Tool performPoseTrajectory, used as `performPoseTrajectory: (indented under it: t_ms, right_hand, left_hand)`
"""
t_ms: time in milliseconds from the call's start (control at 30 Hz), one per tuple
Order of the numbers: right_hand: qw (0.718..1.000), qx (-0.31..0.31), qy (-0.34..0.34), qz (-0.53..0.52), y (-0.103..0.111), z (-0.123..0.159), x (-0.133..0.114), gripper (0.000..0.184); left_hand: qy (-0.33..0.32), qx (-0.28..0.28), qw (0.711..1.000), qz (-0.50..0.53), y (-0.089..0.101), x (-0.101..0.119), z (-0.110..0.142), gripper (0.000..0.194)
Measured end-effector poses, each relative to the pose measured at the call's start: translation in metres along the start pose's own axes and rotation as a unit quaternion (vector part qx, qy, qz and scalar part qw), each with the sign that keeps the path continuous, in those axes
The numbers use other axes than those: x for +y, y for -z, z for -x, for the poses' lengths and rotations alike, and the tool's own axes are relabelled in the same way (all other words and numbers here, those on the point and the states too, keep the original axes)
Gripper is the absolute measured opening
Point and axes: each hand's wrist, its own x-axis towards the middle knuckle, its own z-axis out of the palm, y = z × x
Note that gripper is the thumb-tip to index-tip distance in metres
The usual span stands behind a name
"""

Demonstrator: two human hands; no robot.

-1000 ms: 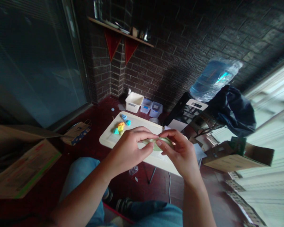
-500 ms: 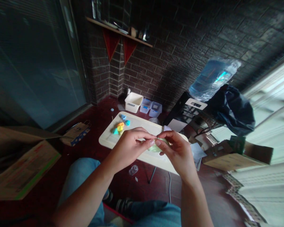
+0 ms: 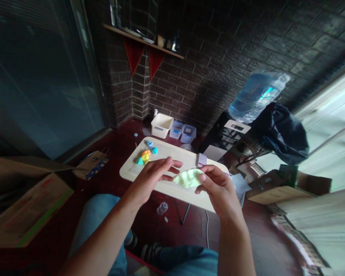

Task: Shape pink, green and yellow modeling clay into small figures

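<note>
A flattened, uneven piece of pale green modelling clay (image 3: 188, 178) is held above the white table (image 3: 172, 188). My right hand (image 3: 218, 184) pinches its right end between thumb and fingers. At the clay's left end, my left hand (image 3: 152, 174) has its fingers apart; whether a fingertip still touches the clay I cannot tell. Towards the table's left side lie several small clay lumps: a blue one (image 3: 149, 143), a teal one (image 3: 154, 150), an orange one (image 3: 145, 153), a yellow one (image 3: 145, 157) and a green one (image 3: 140, 161).
A small pale box (image 3: 201, 160) lies at the table's far edge. Behind the table stand a white bin (image 3: 162, 126) and clear plastic tubs (image 3: 188, 134). A water dispenser (image 3: 222, 132) is at the right back. Cardboard boxes (image 3: 31, 207) flank both sides; a plastic cup (image 3: 162, 208) lies on the floor.
My left hand has let its pinch go and moved left, its fingers spreading. The green clay, mostly covered before, now shows its broad face in my right hand.
</note>
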Motion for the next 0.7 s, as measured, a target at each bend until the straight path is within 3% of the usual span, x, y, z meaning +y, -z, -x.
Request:
performPoseTrajectory:
  t_ms: [133, 233, 533, 700]
  right_hand:
    - [0.998, -0.01, 0.034, 0.045, -0.003, 0.004, -0.001, 0.016]
    - [0.996, -0.021, 0.054, 0.072, -0.005, 0.008, -0.004, 0.014]
    - [0.985, -0.035, 0.093, 0.141, -0.005, 0.017, -0.01, 0.003]
    - [0.972, -0.062, 0.134, 0.183, -0.008, 0.018, -0.015, 0.009]
  left_hand:
    - [-0.057, -0.031, 0.994, -0.093, -0.011, 0.004, 0.003, 0.032]
    - [-0.082, -0.045, 0.99, -0.108, -0.016, 0.004, 0.004, 0.026]
    - [-0.153, -0.028, 0.98, -0.124, -0.016, 0.006, 0.009, 0.015]
    - [-0.188, -0.003, 0.972, -0.142, -0.019, 0.007, 0.01, 0.011]
